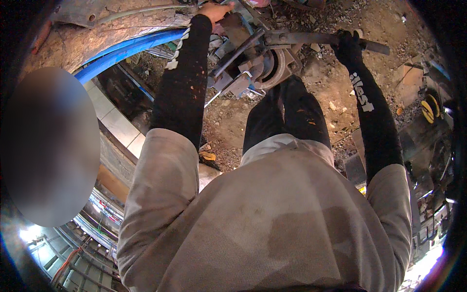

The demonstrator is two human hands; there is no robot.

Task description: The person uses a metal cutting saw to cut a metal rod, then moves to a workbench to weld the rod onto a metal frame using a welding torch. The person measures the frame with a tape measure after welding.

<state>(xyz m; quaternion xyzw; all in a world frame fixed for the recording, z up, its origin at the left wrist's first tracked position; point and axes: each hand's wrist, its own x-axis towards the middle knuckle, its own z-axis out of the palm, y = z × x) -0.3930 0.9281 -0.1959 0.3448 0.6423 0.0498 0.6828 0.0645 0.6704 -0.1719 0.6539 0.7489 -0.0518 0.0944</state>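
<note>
Bar (321, 38), flat and metal, in the head view, running out rightward from the far side of the metal rig (290, 59) on the dirt floor (333, 92)! Right grip (349, 46), dark-covered, is wrapped round that bar, well right of the rig. Left grip (217, 10), bare, sits beyond the rig's left side, fingers pointing right; whether it's clasping anything, I can't tell. Blue strip (131, 47) curves away left of the rig.

- we see the bar (316, 38) as dull, worn metal
- the machine (293, 62) looks to us like rough, matt metal
- we find the blue strip (127, 50) smooth and glossy, its material unclear
- our shirt (272, 209) is matt cloth with a fine weave
- our arm covers (181, 95) are matt cloth too
- the tiles (118, 125) look smooth to us
</note>
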